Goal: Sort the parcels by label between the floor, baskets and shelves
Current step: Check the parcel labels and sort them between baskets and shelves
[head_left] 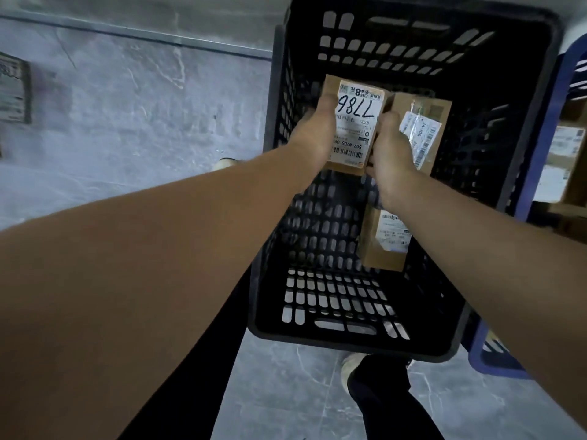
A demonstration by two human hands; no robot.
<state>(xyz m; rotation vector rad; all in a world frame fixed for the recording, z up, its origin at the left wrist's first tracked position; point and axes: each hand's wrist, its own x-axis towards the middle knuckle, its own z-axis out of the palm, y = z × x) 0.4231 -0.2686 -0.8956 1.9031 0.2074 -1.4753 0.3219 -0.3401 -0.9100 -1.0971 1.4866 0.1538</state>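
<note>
Your left hand [313,138] and right hand [392,152] grip the small brown cardboard parcel [357,122] labelled 7786, fingers [327,106] curled round its sides, over the black slotted plastic basket [349,341].

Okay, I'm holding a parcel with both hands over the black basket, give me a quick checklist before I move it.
1. Grip: left hand and right hand both grip the 7786 parcel by its sides: ok.
2. Label: faces the camera, handwritten number legible though upside down: ok.
3. Second parcel sits against the right hand; whether the fingers catch it too: cannot tell.
4. Third parcel lies in the black basket under the right forearm, apart from the held one: ok.
5. Destination: the blue basket at right holds parcels; whether it matches this label: cannot tell.
</note>
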